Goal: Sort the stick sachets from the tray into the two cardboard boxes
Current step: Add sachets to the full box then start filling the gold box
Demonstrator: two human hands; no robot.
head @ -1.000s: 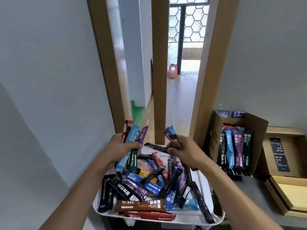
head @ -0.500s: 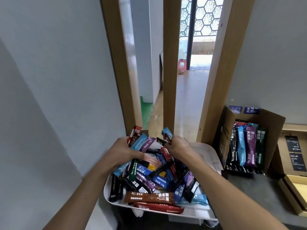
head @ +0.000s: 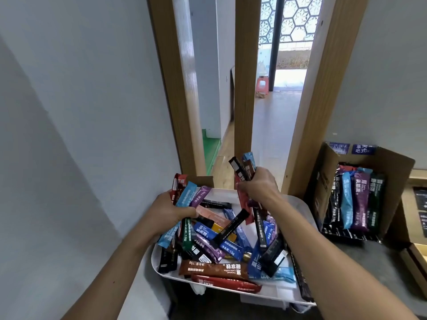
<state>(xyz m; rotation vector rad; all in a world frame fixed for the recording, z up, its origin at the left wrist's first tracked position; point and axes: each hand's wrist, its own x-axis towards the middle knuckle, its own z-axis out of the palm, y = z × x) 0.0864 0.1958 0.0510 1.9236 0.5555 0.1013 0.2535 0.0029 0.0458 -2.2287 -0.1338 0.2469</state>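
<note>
A white tray (head: 298, 207) holds a loose pile of coloured stick sachets (head: 221, 248). My left hand (head: 169, 210) is over the tray's left side, closed around a bunch of sachets (head: 188, 192) in red, light blue, purple and green. My right hand (head: 260, 187) is above the tray's far edge, gripping several sachets (head: 242, 168) that stick up and hang down from the fist. An open cardboard box (head: 392, 172) stands on the right with upright sachets (head: 357, 199) in it. A corner of cardboard (head: 204, 181) shows behind my left hand.
A grey wall runs close on the left. Wooden posts (head: 245, 88) rise behind the tray, with a hallway and a red stool (head: 262, 84) beyond. Flat cardboard boxes (head: 416, 227) lie at the far right on a grey surface (head: 369, 262).
My right hand has lifted up and away from the pile with its sachets. My left hand has stayed over the tray with its bunch. The view has shifted left.
</note>
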